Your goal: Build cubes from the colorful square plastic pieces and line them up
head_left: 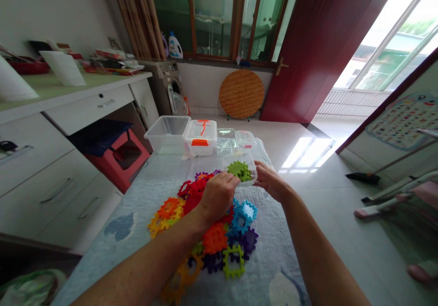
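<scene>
A small clear plastic box (253,171) is held tilted above the far part of a pile of colourful toy pieces. Inside the box lie several green interlocking pieces (240,171). My right hand (270,180) grips the box's right side. My left hand (220,195) is closed at its near left corner, fingers curled and partly hidden. Below and around my left hand spread notched square building pieces: red (197,188), orange (215,238), blue (242,217), purple (249,241) and yellow. An open-centred green piece (233,261) lies at the near side.
Along the cloth-covered table's (137,251) far edge stand a large clear bin (167,134), a lidded box with orange latches (201,137) and two smaller clear containers, one a tray (226,140). A red stool (119,157) is at the left, beside white drawers (51,192).
</scene>
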Available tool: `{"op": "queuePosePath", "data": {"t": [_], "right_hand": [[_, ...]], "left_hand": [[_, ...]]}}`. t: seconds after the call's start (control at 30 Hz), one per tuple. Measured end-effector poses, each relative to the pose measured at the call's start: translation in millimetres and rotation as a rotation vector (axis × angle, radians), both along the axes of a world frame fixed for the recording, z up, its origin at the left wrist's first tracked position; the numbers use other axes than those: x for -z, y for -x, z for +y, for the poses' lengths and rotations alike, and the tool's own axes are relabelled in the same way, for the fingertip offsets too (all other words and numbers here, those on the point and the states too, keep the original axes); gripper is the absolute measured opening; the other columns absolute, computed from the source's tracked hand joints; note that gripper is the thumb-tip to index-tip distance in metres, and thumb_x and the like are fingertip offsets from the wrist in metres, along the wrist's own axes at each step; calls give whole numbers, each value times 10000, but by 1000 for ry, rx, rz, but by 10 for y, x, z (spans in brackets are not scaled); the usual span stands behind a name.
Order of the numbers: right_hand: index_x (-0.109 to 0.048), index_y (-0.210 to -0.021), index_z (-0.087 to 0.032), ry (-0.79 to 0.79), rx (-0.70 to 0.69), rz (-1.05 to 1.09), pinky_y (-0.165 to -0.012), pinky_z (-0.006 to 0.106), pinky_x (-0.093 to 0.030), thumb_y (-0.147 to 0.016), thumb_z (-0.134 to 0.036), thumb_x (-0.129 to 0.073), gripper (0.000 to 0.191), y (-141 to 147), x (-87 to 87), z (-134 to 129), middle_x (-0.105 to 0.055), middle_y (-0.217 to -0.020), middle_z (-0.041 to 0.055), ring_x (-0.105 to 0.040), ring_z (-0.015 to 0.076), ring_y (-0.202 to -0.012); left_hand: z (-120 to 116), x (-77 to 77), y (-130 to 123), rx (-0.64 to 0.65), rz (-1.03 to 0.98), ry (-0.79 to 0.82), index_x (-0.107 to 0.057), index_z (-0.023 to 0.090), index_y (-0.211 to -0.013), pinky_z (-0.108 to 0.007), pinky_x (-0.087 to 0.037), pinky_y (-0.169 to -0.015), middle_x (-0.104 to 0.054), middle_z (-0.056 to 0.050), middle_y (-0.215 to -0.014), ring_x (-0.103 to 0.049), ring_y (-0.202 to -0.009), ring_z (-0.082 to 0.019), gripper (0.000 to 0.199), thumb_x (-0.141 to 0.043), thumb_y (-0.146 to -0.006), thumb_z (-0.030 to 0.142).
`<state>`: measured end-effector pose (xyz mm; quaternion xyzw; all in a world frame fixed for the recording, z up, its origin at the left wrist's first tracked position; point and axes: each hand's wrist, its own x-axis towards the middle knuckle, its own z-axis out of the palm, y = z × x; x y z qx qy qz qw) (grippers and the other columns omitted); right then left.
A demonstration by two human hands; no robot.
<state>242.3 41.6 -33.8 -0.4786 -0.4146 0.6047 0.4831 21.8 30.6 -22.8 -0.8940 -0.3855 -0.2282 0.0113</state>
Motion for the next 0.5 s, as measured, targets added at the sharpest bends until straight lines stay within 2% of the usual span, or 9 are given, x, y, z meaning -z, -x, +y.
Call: {"op": "queuePosePath", "data": {"t": [0.13,0.23,0.3,0.37,0.43,0.5], "right_hand": [[-436,-1370,-258,-64,0,-12,-766,357,-567,-706,-499,-763,778,216,-9,-247,-651,-1053,65,-651,224,-940],[-370,-1421,-261,-165,96,-104,-828,403,-556,-658,-518,-779,903,389,29,-300,-615,-1119,84,-636,254,-1000],[-310,-1457,-271,-236,138,-184,-877,436,-545,-636,-509,-795,983,505,57,-321,-579,-1195,104,-622,270,-1042],[-244,-1488,-285,-304,145,-243,-907,462,-538,-636,-484,-806,1039,615,87,-343,-538,-1268,121,-613,278,-1070],[-208,-1502,-298,-363,146,-306,-933,484,-531,-641,-458,-814,1065,713,128,-364,-505,-1321,129,-600,283,-1100],[-207,-1506,-302,-407,151,-378,-964,504,-518,-644,-432,-821,1066,793,182,-381,-479,-1360,130,-575,292,-1150]], "left_hand": [[-104,22,82,48,-9,-17,-634,190,-914,-356,-505,-854,-655,-54,-908,-597,-915,-216,157,-505,-896,101],[-161,24,309,87,-91,-21,-623,186,-1055,-406,-457,-1003,-644,-80,-1101,-561,-1100,-237,173,-556,-896,169],[-223,44,539,25,-193,-9,-571,181,-1184,-455,-376,-1102,-587,-104,-1262,-491,-1235,-262,312,-602,-887,273],[-336,97,767,-74,-250,38,-495,169,-1296,-498,-326,-1140,-526,-132,-1360,-427,-1317,-289,489,-613,-878,394],[-502,181,922,-138,-220,93,-409,159,-1395,-555,-283,-1153,-441,-163,-1454,-326,-1397,-334,686,-615,-850,521],[-688,274,971,-149,-138,139,-351,167,-1460,-605,-250,-1152,-324,-179,-1541,-217,-1447,-384,857,-633,-792,623]]}}
